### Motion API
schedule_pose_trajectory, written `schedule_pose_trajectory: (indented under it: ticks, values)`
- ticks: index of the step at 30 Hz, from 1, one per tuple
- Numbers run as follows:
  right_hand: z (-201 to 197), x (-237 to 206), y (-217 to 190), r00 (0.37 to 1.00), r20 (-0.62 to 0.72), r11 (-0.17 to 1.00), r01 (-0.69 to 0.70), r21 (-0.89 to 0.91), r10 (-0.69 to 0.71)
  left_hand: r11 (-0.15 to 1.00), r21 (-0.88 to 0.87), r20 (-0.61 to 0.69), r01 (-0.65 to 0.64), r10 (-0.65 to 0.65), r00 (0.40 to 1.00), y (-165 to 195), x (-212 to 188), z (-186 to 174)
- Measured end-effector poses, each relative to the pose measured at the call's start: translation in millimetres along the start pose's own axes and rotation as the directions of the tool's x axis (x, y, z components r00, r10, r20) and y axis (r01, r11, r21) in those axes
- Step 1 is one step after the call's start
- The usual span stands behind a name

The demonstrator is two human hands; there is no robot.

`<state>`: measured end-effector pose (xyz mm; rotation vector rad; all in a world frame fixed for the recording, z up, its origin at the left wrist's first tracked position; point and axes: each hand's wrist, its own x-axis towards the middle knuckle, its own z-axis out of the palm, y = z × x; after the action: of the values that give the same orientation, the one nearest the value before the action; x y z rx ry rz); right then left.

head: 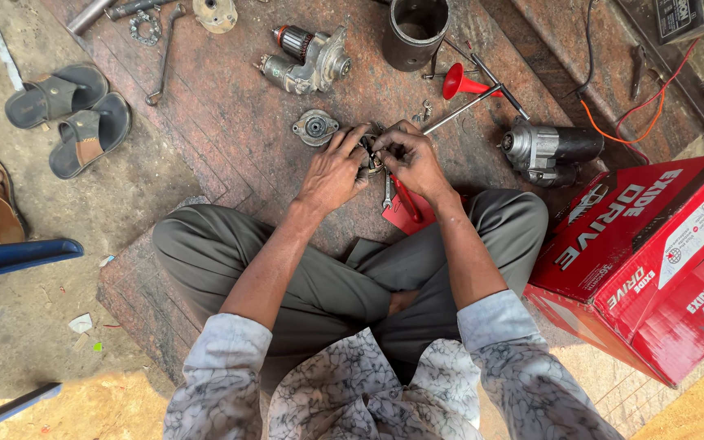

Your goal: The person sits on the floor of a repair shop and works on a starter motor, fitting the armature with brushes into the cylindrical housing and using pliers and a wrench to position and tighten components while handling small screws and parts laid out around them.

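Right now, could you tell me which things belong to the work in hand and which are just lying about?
In hand: left hand and right hand on a small metal part; red-handled tool.
Lying about: sandals, red funnel, red carton, starter motor.

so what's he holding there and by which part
Both hands, left hand and right hand, pinch a small dark metal part between the fingertips, at its edges. What exactly it is cannot be told.
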<state>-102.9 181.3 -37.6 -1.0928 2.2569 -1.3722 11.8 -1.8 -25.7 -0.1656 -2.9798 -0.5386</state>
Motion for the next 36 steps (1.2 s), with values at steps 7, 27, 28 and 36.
schedule_pose_trajectory:
  ticks: [7,27,28,36]
  values:
    - [-1,-10,16,0.944,-0.202,0.884,-0.149,0.444,0.261,0.986,0.104,-0.031,-0.13,0.134,0.991,-5,-1,11]
    - [21,-44,13,0.835,0.032,0.506,-0.363,0.782,0.549,0.97,0.085,0.156,-0.227,0.213,0.965,-16,8,-7]
    - [22,-44,14,0.834,0.04,0.509,-0.373,0.775,0.55,0.97,0.086,0.147,-0.228,0.214,0.966,-16,7,-5]
    - [22,-45,19,0.82,0.059,0.511,-0.408,0.756,0.569,0.939,0.135,0.151,-0.316,0.296,0.943,-21,11,-3]
